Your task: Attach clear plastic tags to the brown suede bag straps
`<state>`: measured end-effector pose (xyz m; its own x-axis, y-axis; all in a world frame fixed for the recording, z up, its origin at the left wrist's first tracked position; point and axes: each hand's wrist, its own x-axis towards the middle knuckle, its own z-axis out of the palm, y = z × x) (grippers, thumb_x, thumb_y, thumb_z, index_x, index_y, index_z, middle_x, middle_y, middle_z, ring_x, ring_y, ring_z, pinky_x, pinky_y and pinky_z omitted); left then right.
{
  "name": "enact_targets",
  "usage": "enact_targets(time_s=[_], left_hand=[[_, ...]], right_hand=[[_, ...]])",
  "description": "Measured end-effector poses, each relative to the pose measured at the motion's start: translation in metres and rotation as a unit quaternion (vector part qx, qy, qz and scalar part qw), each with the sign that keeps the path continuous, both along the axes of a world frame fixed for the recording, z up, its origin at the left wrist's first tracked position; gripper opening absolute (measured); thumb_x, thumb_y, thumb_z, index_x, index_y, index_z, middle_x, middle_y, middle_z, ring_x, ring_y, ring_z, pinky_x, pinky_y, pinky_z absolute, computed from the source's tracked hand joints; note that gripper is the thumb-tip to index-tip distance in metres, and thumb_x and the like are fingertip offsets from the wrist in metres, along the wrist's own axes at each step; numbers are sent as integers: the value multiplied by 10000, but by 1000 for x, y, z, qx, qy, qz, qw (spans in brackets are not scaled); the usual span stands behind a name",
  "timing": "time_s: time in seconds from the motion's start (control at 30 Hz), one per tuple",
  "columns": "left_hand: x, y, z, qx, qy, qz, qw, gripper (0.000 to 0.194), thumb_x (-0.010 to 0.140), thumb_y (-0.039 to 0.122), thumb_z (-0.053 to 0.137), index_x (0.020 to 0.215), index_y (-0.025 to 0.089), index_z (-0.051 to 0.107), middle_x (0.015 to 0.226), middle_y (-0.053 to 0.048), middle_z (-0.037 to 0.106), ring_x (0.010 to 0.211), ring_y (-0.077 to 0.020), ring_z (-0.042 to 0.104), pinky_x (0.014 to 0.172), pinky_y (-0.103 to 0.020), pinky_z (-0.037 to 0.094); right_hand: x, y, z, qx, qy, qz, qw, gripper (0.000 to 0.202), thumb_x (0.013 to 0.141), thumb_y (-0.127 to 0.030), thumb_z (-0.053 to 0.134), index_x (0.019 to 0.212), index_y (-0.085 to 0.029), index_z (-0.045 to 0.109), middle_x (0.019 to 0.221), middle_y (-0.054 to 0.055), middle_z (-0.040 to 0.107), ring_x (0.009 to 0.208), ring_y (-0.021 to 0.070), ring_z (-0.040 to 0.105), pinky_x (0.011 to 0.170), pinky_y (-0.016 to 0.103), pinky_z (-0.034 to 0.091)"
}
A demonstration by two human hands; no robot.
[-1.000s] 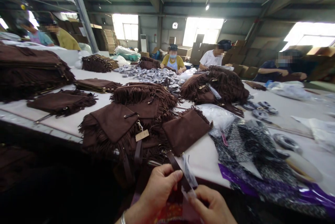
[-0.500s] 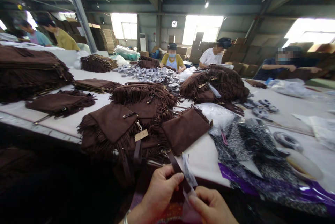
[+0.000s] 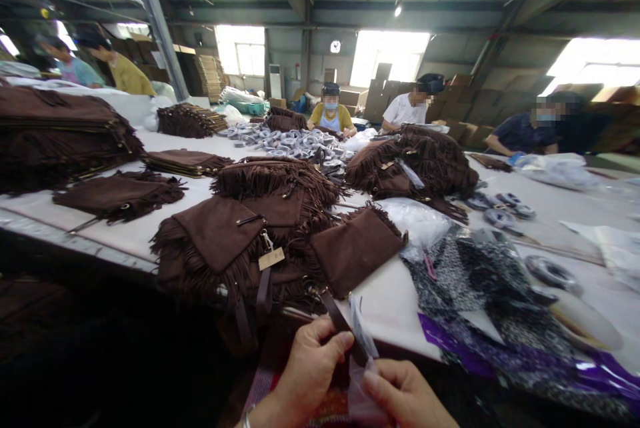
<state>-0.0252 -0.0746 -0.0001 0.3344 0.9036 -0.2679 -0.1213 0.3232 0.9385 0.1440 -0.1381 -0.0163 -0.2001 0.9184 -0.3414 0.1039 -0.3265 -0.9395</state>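
Observation:
Near the table's front edge, my left hand (image 3: 311, 365) is closed around a dark brown strap (image 3: 337, 311), thumb on top. The strap runs up toward metal hardware beside a flat brown pouch (image 3: 357, 248). My right hand (image 3: 407, 391) is pinching thin translucent plastic wrap (image 3: 363, 328) that lies along the strap's right side and hangs below it. To the left of the pouch lies a fringed brown bag (image 3: 213, 231) with a zipper pull and a tan tag (image 3: 271, 259). The strap's lower end is partly hidden by the wrap and my fingers.
Stacked fringed bags (image 3: 60, 135) stand at the left, with another heap (image 3: 415, 161) beyond the pouch. Many wrapped rolled straps (image 3: 295, 141) lie mid-table. Black-and-white patterned plastic (image 3: 480, 295) covers the right front. Several co-workers, one in a white shirt (image 3: 400, 108), are around the table.
My right hand has shifted slightly, and the wrap now bunches more below the strap. My left hand keeps its grip. At far right, a co-worker's raised arms have come down.

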Motion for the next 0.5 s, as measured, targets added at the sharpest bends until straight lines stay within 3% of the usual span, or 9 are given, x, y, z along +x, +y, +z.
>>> enact_targets(time_s=[0.13,0.23,0.33,0.5], left_hand=[[-1,-2,-4,-12,-33,-16,999,234,746,313,716,878,123,751,737,-39,659,635,-130,491,581,-233,375],[-2,-3,-6,-22,-46,-21,998,241,739,310,730,894,128,753,699,-23,647,613,-120,478,571,-229,366],[-2,-5,-6,-30,-59,-19,998,234,742,301,727,897,126,747,742,-35,671,637,-130,507,590,-235,395],[0,-5,-1,-8,-33,-5,999,199,750,299,713,840,124,743,749,-38,686,664,-152,546,618,-249,441]], right_hand=[[2,0,-9,-4,13,-15,1000,638,729,-762,623,599,-137,610,512,-26,442,470,82,333,449,215,255],[3,1,-13,-4,29,-40,999,591,708,-728,677,726,-137,672,568,-12,522,500,106,427,493,225,353],[1,2,-10,-3,68,-42,997,558,705,-660,729,893,-136,702,707,25,622,588,138,525,558,240,418],[-3,4,1,10,26,-57,998,441,709,-500,759,926,-118,724,846,79,703,782,218,615,693,287,473]])
